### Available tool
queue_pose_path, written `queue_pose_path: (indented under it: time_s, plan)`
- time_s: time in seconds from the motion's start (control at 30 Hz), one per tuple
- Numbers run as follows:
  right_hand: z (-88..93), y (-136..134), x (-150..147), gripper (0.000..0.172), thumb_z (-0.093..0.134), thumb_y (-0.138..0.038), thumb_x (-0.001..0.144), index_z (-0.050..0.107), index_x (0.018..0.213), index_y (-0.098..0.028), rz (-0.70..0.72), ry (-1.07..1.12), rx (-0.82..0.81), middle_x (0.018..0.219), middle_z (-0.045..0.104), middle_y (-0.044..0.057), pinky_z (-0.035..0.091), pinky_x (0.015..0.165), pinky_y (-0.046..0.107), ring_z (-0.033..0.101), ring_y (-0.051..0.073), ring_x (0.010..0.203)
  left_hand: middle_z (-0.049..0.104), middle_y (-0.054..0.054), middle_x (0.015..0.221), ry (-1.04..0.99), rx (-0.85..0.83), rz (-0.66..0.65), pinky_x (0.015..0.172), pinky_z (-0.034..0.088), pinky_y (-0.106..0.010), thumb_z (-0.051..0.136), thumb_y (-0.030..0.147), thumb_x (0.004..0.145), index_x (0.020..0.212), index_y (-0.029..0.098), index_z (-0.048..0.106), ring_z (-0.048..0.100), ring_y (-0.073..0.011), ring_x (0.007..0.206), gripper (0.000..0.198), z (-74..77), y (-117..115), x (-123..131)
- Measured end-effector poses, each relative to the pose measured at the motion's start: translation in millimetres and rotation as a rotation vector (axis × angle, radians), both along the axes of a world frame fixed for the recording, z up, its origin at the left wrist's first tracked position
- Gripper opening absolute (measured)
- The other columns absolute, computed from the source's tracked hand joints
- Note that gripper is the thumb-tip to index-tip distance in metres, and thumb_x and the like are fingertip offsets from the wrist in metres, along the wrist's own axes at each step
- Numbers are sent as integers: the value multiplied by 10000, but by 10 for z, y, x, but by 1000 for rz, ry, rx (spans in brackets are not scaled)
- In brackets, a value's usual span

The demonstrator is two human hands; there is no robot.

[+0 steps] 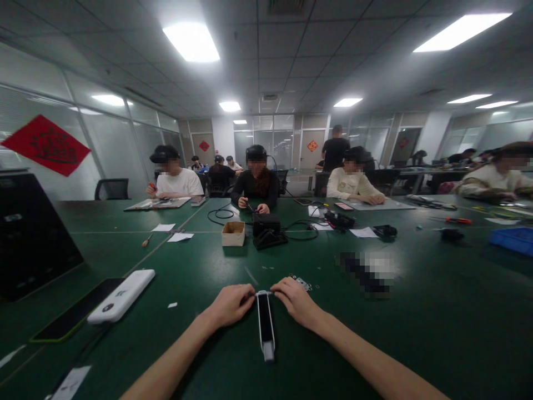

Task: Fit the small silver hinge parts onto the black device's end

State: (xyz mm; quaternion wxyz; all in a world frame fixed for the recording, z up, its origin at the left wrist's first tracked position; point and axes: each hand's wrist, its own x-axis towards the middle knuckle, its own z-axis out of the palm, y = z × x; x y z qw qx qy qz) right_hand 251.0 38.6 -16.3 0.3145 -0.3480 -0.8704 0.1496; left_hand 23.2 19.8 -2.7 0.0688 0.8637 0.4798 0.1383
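A long, narrow device (266, 322) with a white frame and a dark middle lies on the green table between my hands, its far end level with my fingertips. My left hand (233, 303) is closed at the left of that end, thumb and fingers pinched together. On the other side, my right hand (297, 300) has its fingers drawn together at the far right corner. Something thin and pale spans the device's end between both sets of fingertips, too small to name. Small metal parts (302, 282) lie just beyond my right hand.
To the left lie a white handheld case (122, 297), a green-edged dark panel (79, 308) and a black panel (35, 233). Ahead stand a small cardboard box (233, 234) and a black device (267, 228) with cables. A blue tray (512, 239) sits far right. Several people sit opposite.
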Motion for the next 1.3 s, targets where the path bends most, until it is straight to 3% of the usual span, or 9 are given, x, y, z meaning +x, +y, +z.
queue_pose_path:
  time_s: [0.97,1.3]
  plan:
    - [47,-8,5,118,577,-194,857,660,934,-161,-47,-26,-101,895,677,50,462,787,296,606,179,854,644,-16,786,13,-7,-24,631,419,-241,412,279,913,955,198,575,600,-161,698,186,12,-12,22]
    - [75,-20,31,133,618,-209,836,639,956,-154,16,-29,-89,902,662,46,473,756,289,593,165,822,651,-17,824,20,-28,-49,653,430,-239,411,277,917,979,200,569,609,-158,728,186,-2,-7,55]
